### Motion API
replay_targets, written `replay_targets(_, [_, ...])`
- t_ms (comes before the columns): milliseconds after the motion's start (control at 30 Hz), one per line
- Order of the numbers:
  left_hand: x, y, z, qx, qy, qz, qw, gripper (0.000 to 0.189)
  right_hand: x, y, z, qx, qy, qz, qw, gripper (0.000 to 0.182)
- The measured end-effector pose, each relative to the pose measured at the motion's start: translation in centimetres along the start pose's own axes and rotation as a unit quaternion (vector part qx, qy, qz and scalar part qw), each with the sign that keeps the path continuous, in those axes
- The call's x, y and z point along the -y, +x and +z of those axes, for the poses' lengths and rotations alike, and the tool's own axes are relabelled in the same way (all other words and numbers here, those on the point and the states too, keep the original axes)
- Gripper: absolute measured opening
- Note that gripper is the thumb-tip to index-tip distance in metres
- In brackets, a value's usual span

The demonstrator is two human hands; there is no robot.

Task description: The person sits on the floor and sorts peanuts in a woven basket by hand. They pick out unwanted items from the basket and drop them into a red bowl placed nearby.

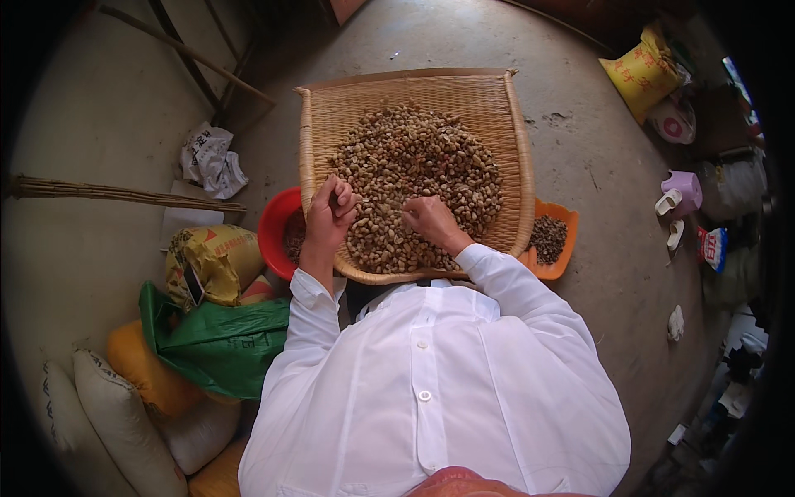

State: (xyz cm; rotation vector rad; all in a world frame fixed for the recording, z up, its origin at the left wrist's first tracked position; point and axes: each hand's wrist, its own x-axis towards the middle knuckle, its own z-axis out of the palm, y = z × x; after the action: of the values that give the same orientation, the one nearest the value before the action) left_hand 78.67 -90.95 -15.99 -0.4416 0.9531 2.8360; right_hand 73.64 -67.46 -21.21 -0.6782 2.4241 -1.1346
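Note:
A woven winnowing basket point(320, 143) lies in front of my body, with a broad heap of what look like unshelled peanuts point(428, 149) spread over it. My left hand point(332, 208) is raised over the basket's left rim, fingers curled towards the thumb. Whether anything small sits in those fingers cannot be made out. Over the near middle of the heap, my right hand point(431, 218) has thumb and fingertips drawn together at the peanuts. Its fingertips may hide a nut. A red basin point(270, 230) with small reddish pieces inside stands partly under the basket's left side.
An orange scoop-shaped container point(568, 248) holding brown bits stands at the basket's right. Left of me are a green sack point(230, 341), a yellow sack point(217, 251) with a phone-like object on it, and several pale sacks point(118, 410). A purple stool point(683, 189) and white slippers point(676, 235) lie right.

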Motion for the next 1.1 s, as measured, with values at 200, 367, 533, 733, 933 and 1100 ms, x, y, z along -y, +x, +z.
replay_targets(200, [-0.3,-1.3,0.6,-0.077,0.066,-0.035,0.994,0.014,-0.4,0.2,1.3,-0.005,-0.005,0.011,1.0,0.02])
replay_targets(367, [0.1,-1.4,-0.6,-0.064,0.117,-0.02,0.991,0.019,-1.2,0.0,1.5,0.008,-0.017,0.003,1.0,0.022])
replay_targets(533, [0.3,-1.5,-0.7,-0.125,0.307,0.017,0.943,0.019,-1.1,0.4,1.3,0.048,0.09,0.061,0.993,0.027])
replay_targets(733, [3.7,-0.3,0.2,-0.107,0.628,0.139,0.758,0.02,-0.7,-0.5,-4.7,0.127,0.615,0.169,0.76,0.017])
replay_targets(933, [8.0,0.5,2.4,-0.068,0.808,0.115,0.574,0.017,-0.6,-1.5,-7.6,0.096,0.717,0.099,0.683,0.018])
replay_targets(1100, [10.9,2.9,0.4,-0.025,0.902,0.103,0.419,0.01,-1.9,-1.8,-8.0,0.079,0.598,0.136,0.786,0.016])
